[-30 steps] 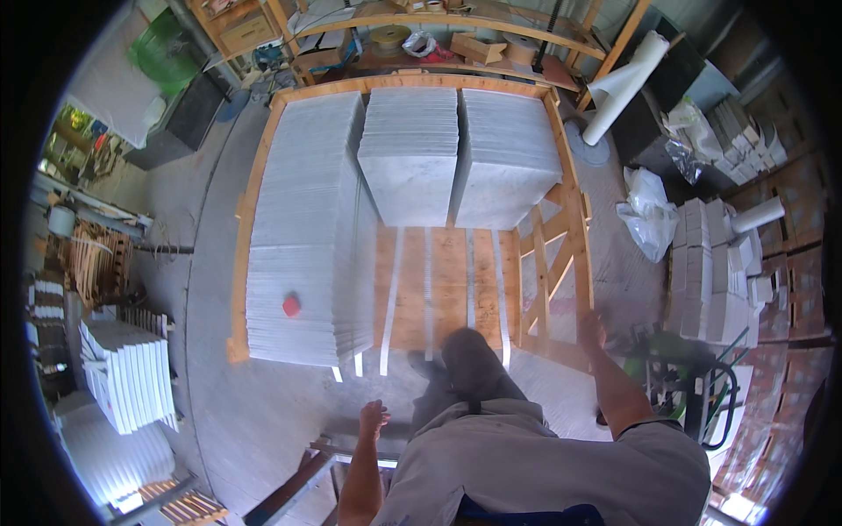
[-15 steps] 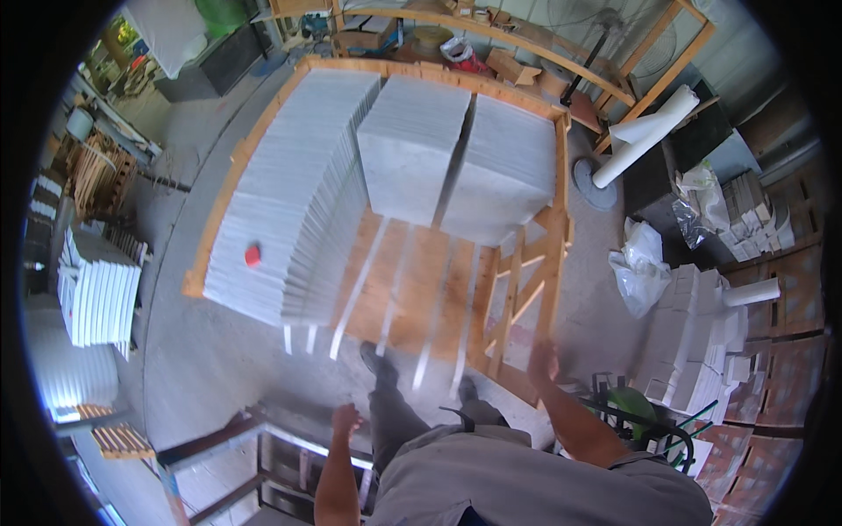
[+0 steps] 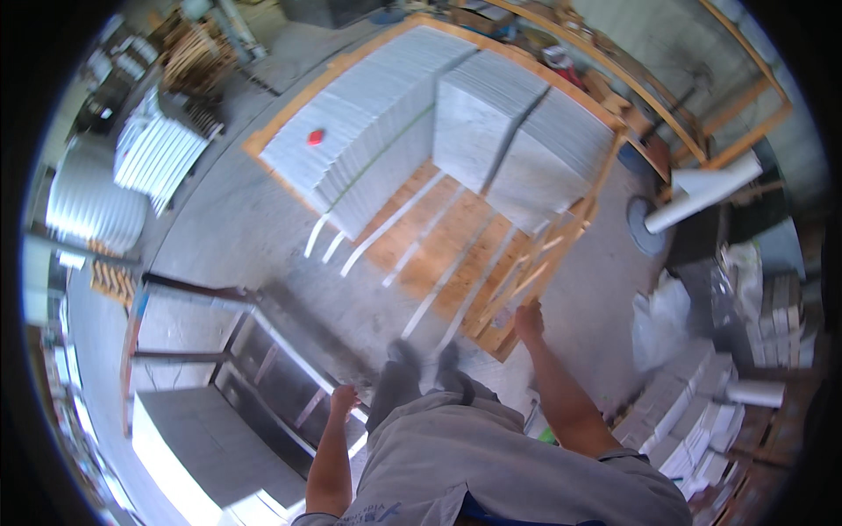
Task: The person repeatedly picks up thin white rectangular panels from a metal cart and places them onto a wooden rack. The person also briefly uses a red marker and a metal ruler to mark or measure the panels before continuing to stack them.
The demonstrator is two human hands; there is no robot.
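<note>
My left hand [image 3: 344, 401] is loosely curled beside the metal frame [image 3: 298, 361], and nothing shows in it. Out to the front right, my right hand [image 3: 529, 322] is curled at the near end of the crate's wooden side [image 3: 548, 263]; it overlaps the wood, but contact cannot be made out. The low wooden crate [image 3: 399, 254] holds three rows of upright white slabs [image 3: 478, 131]. White strips [image 3: 421, 320] run across its bare plywood floor and hang past the near edge. A small red object [image 3: 316, 138] lies on the left row.
Grey blocks [image 3: 189, 438] lie at the lower left by the metal frame. More white slabs [image 3: 162, 153] lean at the far left. On the right are a white roll [image 3: 706, 193] on a round base, a plastic bag [image 3: 664, 320] and stacked white boxes [image 3: 675, 394].
My view has swung left, so the crate now sits further up and right. More of the metal frame and the grey blocks has come into view. Both hands stay low in front of me.
</note>
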